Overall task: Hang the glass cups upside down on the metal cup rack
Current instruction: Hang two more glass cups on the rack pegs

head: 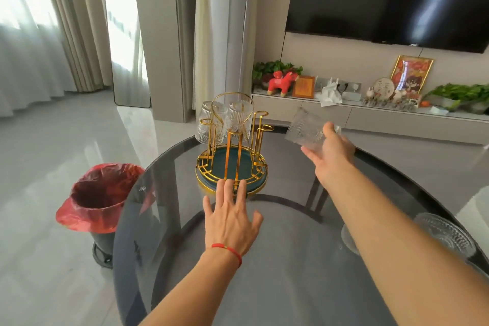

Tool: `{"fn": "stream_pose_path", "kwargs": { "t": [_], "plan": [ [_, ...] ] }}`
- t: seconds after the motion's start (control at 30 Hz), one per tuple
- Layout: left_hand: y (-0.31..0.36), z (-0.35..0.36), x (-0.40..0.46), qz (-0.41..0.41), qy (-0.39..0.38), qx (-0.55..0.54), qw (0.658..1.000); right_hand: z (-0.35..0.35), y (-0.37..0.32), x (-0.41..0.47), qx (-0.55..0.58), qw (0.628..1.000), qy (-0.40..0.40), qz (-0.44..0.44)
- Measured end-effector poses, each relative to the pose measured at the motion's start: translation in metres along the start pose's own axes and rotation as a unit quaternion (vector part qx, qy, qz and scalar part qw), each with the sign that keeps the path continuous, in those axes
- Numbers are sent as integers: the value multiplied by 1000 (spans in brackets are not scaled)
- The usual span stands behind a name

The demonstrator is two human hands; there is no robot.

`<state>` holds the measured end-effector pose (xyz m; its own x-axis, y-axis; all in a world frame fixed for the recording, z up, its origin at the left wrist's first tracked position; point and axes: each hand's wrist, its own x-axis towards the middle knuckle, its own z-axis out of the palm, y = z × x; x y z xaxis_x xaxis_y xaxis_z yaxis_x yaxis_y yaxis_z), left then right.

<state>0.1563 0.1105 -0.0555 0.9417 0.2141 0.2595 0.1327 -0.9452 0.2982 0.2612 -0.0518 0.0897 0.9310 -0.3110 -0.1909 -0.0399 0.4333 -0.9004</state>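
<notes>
Right hand (328, 151) grips a ribbed glass cup (304, 130), tilted, mouth toward the metal cup rack (232, 145) and just right of its free prongs. Left hand (232, 217) lies open and flat on the counter (277, 259), fingertips touching the rack's base, holding nothing. Two cups hang inverted at the rack's rear. Risk: an off-centre approach could strike a prong, chipping glass or tipping the rack.

You can make out brush-style characters on the round plaque (383, 86) on the TV shelf (296, 99) (too small to read) and a tiny unreadable mark on the glass table (143, 188).
</notes>
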Motion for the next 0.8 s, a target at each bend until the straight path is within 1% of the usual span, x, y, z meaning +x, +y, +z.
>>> {"fn": "stream_pose_path", "kwargs": {
  "t": [0.2, 0.27, 0.4, 0.47, 0.53, 0.6, 0.8],
  "plan": [
    [-1, 4, 0, 2, -5, -2, 1000, 45, -2, 22, -145, 984, -34, -93],
    [-1, 4, 0, 5, -2, 0, 1000, 54, -1, 24, -169, 978, -26, -120],
    [-1, 4, 0, 10, 2, 1, 1000, 66, 2, 26, -186, 974, -46, -119],
    [-2, 3, -1, 11, 2, -1, 1000, 70, 2, 27, -216, 965, -60, -136],
    [-3, 3, -1, 10, 1, -5, 1000, 74, 1, 30, -260, 946, -64, -181],
    [-2, 3, -1, 10, 4, -3, 1000, 79, -1, 32, -312, 920, -79, -224],
    [0, 1, -3, 13, 9, 4, 1000, 94, -4, 38, -401, 866, -118, -273]
  ]
}}
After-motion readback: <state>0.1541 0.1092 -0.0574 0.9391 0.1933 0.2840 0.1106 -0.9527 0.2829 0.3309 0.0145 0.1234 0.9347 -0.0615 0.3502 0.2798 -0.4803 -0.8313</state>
